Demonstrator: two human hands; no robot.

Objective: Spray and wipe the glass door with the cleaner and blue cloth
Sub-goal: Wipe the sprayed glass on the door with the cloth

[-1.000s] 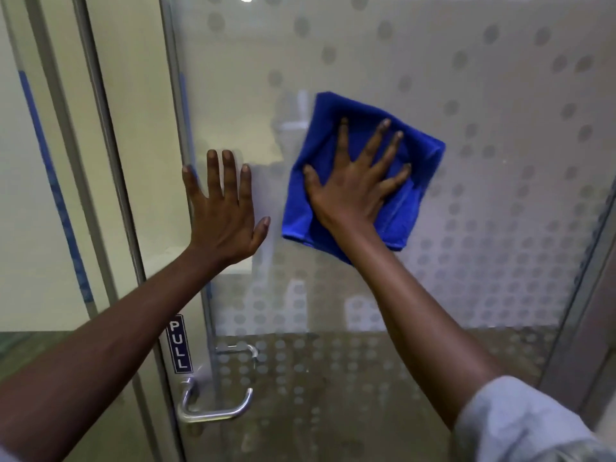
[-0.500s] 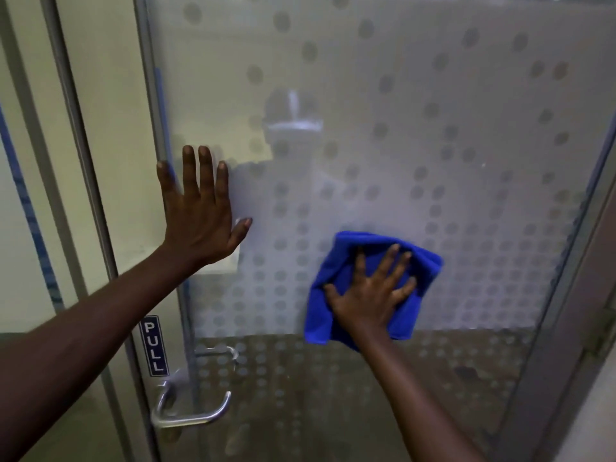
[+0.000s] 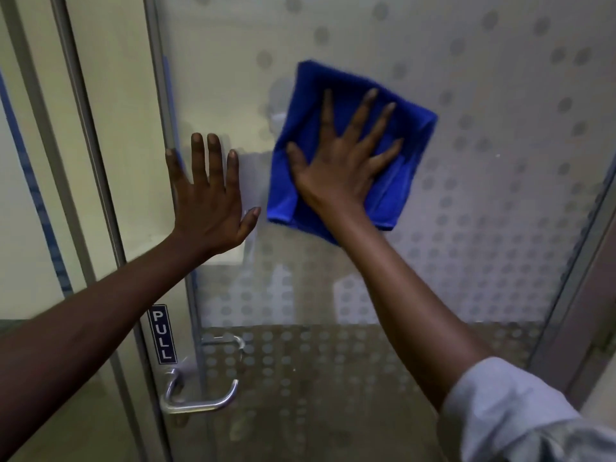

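Observation:
The glass door [image 3: 483, 195] fills the view, frosted with rows of grey dots. A folded blue cloth [image 3: 313, 108] lies flat against the glass at upper centre. My right hand [image 3: 340, 165] presses on the cloth with fingers spread. My left hand [image 3: 208, 201] rests flat on the glass near the door's left edge, fingers apart, holding nothing. The cleaner bottle is not in view.
A metal lever handle [image 3: 203, 395] sits at the door's lower left, under a dark "PULL" label [image 3: 162, 333]. Metal frame posts [image 3: 83, 128] stand to the left, and another frame [image 3: 573, 295] runs down the right side.
My right hand has slid the cloth back up the glass from the lower position of half a second ago. My left hand stays planted on the glass.

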